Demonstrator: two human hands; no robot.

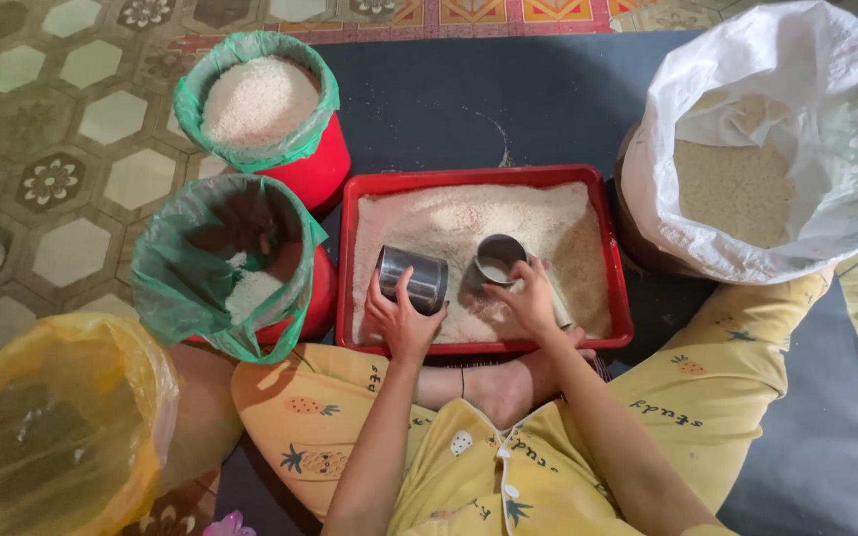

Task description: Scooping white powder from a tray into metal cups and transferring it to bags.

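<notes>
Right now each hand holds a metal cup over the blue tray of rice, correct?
Not quite: the tray is red, not blue, as the head view shows. The rest holds: the left hand and right hand each hold a metal cup over the rice.

tray (620,260): red, filled with off-white rice
cups (412,276): shiny silver metal
buckets (322,171): red, lined with green plastic bags
sack (747,69): white, translucent
bag at lower left (62,417): yellow, see-through
clothes (717,387): yellow with small fruit prints
mat (469,99): dark blue-grey
floor (52,129): olive tiles, pale hexagons, flower motifs
</notes>
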